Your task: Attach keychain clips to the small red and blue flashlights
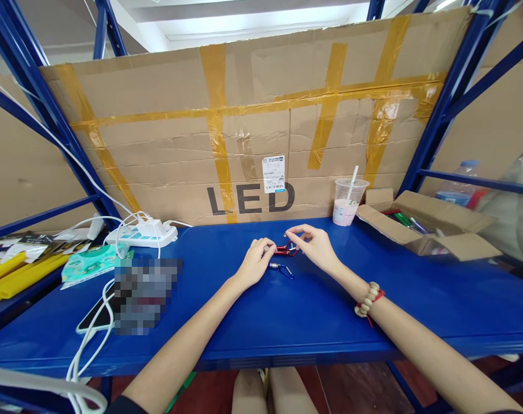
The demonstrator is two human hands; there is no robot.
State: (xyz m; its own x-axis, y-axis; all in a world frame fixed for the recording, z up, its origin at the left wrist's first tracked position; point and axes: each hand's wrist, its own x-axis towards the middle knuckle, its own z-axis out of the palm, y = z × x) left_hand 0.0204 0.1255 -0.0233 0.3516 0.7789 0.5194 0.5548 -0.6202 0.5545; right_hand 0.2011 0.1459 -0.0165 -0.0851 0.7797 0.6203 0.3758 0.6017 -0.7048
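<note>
Over the blue tabletop, my left hand (256,263) is closed, its fingertips on a small cylinder with a silvery end, mostly hidden by the fingers. Red carabiners (290,249) lie just beside those fingertips, between my two hands; whether one is joined to the cylinder I cannot tell. My right hand (316,246) is raised slightly, thumb and forefinger pinching a tiny silvery piece (286,234). A blue carabiner (286,272) with a short silver cylinder attached rests on the table in front of the red ones, touched by neither hand.
A plastic cup (345,208) with a straw stands behind, near an open cardboard box (420,221) of pens. Leftward are a white power strip (142,233), cables, a turquoise packet (95,261) and a phone (98,310). A taped cardboard sheet (166,161) walls the back.
</note>
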